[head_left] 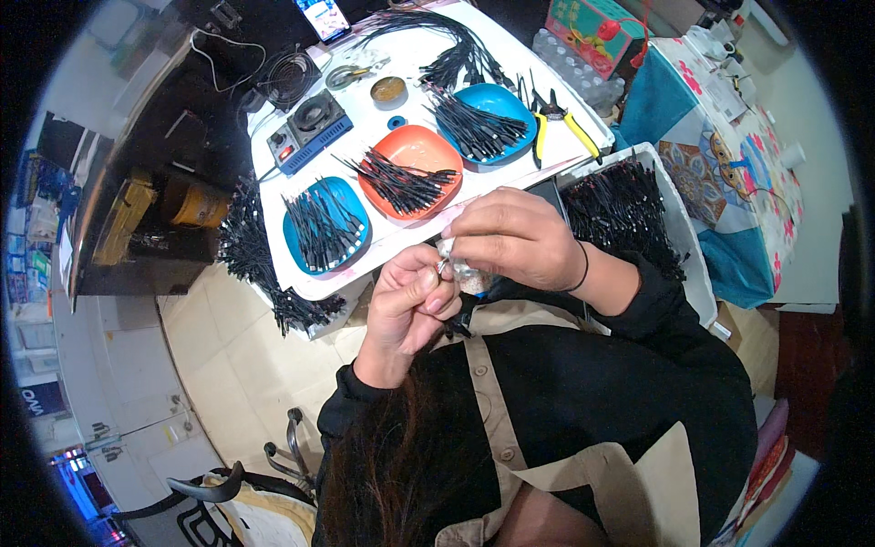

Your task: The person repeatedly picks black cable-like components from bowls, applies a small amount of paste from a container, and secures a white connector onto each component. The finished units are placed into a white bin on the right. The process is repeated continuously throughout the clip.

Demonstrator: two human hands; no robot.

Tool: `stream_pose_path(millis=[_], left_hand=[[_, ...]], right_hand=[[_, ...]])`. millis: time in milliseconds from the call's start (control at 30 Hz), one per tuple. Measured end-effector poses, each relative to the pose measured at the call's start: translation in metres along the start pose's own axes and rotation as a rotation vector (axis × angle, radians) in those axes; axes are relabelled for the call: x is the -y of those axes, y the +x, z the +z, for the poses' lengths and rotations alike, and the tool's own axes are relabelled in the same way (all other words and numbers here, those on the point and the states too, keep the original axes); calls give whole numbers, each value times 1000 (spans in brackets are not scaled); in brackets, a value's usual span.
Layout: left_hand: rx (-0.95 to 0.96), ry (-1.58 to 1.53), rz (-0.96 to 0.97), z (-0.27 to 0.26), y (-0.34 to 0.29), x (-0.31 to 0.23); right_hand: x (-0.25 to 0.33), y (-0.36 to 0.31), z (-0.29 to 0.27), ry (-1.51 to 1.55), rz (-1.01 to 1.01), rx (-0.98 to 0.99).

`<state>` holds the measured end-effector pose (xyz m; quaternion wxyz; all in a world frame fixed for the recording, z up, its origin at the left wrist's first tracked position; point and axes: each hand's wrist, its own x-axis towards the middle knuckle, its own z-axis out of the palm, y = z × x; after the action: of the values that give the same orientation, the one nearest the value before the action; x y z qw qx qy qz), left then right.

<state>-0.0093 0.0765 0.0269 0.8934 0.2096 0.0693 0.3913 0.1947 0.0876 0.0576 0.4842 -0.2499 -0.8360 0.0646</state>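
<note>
Both hands meet just in front of the table's near edge. My left hand point(410, 296) is closed, thumb against fingers, and pinches something small and thin that I cannot make out. Against it my right hand point(515, 239) is bent over with its fingertips pressed together at the same spot; what they grip is hidden. Under the right fingers shows a crinkled clear plastic bag point(470, 279). Nearest the hands are an orange dish point(424, 139) and a blue dish point(292, 239), both with short black cables. A second blue dish point(519, 102) of cables stands farther right.
Yellow-handled pliers point(540, 137) lie at the table's right. A blue soldering-type unit point(314, 141), a round tin point(388, 90) and a long cable bundle point(460, 46) sit farther back. White bins of black cables point(620, 214) flank the table; a wheeled chair point(296, 451) stands behind left.
</note>
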Motion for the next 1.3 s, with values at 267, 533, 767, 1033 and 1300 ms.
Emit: stream_pose_path(millis=[267, 533, 767, 1033, 1300], left_hand=[[-51, -2, -4, 3, 1, 3], [-145, 950, 204, 8, -2, -5], [-86, 186, 48, 0, -3, 4], [115, -215, -260, -3, 0, 7], [-130, 655, 142, 17, -4, 1]], right_hand=[[-4, 4, -1, -21, -93, 23], [3, -5, -12, 1029, 955, 302], [4, -2, -19, 340, 313, 178], [-2, 8, -13, 351, -13, 120], [22, -9, -11, 795, 766, 191]])
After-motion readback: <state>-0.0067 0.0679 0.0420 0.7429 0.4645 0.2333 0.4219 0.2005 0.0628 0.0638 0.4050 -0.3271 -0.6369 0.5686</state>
